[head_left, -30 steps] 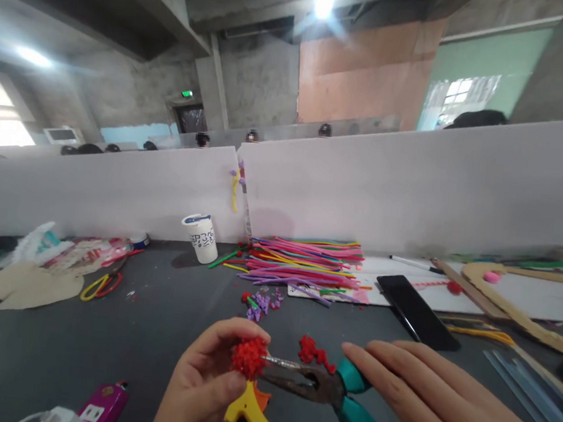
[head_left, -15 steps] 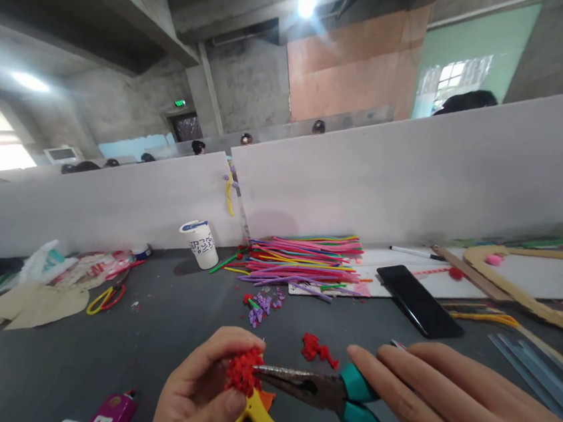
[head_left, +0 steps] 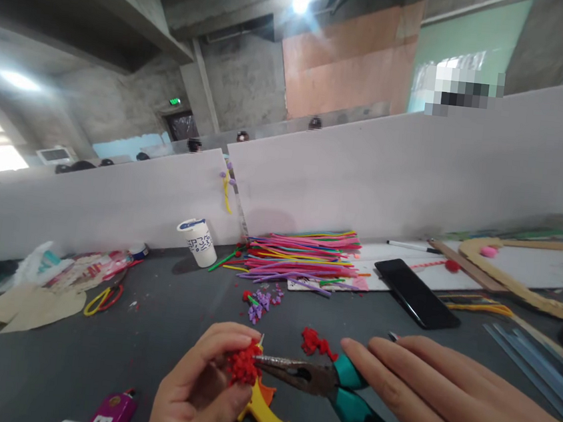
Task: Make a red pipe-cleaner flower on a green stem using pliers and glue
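My left hand (head_left: pixel 200 387) pinches a bumpy red cluster (head_left: pixel 244 363), which looks like bent pipe cleaners, between thumb and fingers. Needle-nose pliers (head_left: pixel 311 379) with teal and black handles lie in my right hand (head_left: pixel 447 403), their jaw tips touching the cluster's right side. Whether the tips clamp a strand is too small to tell. Below the cluster is a yellow tool with an orange trigger, likely a glue gun (head_left: pixel 269 421); it rests on the dark table (head_left: pixel 44 364). Just beyond the pliers sits a loose red clump (head_left: pixel 316 342).
Colourful pipe cleaners (head_left: pixel 301 257) are stacked by the white partition (head_left: pixel 366 173). Purple bits (head_left: pixel 262 303) lie nearer. Around them are a paper cup (head_left: pixel 198 242), a phone (head_left: pixel 416 294), scissors (head_left: pixel 104 300), a purple box-like item (head_left: pixel 112 413) and clear sticks (head_left: pixel 529 371).
The camera view has shifted slightly. Both hands keep their hold, and the pliers' handles look a little further apart, with the tips still at the red cluster.
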Available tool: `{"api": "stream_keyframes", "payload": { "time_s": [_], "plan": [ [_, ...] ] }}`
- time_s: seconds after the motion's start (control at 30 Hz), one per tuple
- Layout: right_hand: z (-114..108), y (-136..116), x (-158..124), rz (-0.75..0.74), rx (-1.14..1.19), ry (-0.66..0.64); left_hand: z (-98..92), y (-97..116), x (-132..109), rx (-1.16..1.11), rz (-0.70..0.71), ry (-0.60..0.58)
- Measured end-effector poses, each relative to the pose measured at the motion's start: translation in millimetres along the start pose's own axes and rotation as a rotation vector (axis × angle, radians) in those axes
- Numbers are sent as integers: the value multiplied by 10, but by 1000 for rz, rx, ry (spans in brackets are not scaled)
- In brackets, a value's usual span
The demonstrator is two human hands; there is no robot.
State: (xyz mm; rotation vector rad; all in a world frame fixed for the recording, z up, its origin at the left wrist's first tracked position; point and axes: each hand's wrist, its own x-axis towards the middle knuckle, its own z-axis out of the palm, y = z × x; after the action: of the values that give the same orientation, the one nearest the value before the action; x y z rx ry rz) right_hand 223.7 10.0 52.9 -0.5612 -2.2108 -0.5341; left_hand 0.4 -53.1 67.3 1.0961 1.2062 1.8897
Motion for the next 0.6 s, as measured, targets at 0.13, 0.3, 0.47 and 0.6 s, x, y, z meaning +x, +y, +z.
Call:
{"api": "stream_keyframes", "payload": {
  "time_s": [0.13,0.3,0.47,0.6],
  "plan": [
    [60,-18,-18,22,29,33,-10,-10,12,-24,-1,11],
    [93,-62,37,30,21,63,-8,-15,-1,-2,-46,30],
    [70,-91,164,58,-6,60,32,5,-27,32,-182,85],
    [129,-129,127,121,71,94,48,8,-31,-25,-132,120]
  ]
}}
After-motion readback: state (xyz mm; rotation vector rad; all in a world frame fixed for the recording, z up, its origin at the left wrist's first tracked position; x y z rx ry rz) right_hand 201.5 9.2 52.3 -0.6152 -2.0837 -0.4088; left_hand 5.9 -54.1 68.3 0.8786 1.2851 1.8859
